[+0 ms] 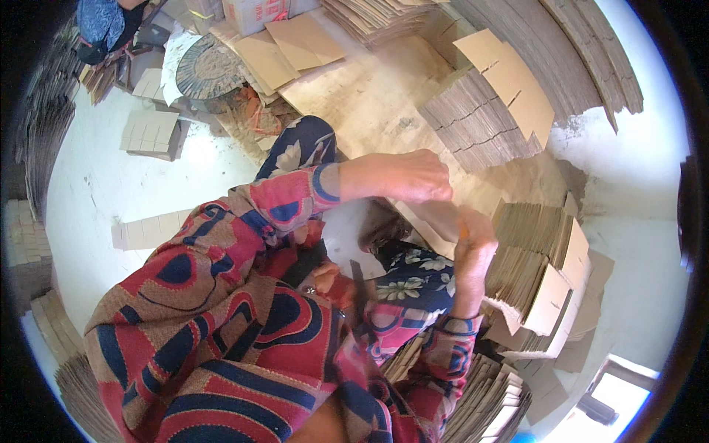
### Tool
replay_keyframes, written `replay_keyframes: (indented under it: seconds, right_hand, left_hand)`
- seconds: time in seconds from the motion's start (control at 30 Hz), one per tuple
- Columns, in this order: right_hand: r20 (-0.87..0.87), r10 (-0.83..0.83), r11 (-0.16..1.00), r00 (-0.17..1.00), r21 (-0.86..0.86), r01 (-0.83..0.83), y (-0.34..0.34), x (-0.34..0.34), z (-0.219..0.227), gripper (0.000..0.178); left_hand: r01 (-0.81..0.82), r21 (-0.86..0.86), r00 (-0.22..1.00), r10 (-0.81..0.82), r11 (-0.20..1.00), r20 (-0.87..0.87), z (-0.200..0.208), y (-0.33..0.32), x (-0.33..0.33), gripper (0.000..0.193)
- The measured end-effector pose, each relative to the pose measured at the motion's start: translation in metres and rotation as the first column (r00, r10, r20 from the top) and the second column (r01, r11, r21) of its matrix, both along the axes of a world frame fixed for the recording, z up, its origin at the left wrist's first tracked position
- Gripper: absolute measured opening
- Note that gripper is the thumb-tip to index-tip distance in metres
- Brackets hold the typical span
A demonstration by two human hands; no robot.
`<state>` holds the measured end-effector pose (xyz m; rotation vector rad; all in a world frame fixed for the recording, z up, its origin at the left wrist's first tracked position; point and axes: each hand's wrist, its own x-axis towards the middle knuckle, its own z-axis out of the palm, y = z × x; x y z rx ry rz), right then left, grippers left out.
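Observation:
My left hand (417,176) is closed in a fist in front of me, its arm stretched across from the left. My right hand (475,240) is raised close by, to its lower right, with bent fingers closed. Between them is a blurred brown cardboard piece (437,215), which both hands appear to grip. Its full shape is hidden by the fingers and the motion. Beneath the hands lies a worn wooden board (369,92). Just right of my right hand stand bundles of slotted cardboard strips (526,229).
A stack of slotted cardboard (476,118) stands on the board's far right. Flat cardboard sheets (303,44) and a round dark woven-looking disc (210,66) are at the far left. A small cardboard stack (151,133) sits on the pale floor (88,184). Another person's blue-clothed part (103,29) shows at top left.

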<state>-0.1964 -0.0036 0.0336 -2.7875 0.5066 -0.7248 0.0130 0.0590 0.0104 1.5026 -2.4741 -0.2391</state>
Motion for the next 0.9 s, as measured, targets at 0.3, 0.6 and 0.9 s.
replay_keyframes:
  seconds: [0.3, 0.6, 0.9]
  right_hand:
    - [0.200, -0.428, 0.889, 0.882, -0.085, 0.450, 0.067, -0.005, -0.017, 0.030]
    - [0.043, -0.483, 0.851, 0.874, 0.257, 0.458, 0.126, -0.033, -0.110, 0.022]
    - [0.091, -0.624, 0.769, 0.776, -0.101, 0.631, 0.053, -0.111, -0.048, 0.027]
  left_hand:
    - [-0.401, -0.591, 0.866, 0.500, 0.700, 0.005, 0.016, 0.093, 0.066, 0.046]
    - [-0.652, -0.585, 0.427, 0.872, 0.481, 0.241, -0.098, 0.110, 0.236, 0.023]
    - [-0.729, -0.149, 0.668, 0.742, 0.669, 0.061, -0.140, 0.114, 0.269, 0.020]
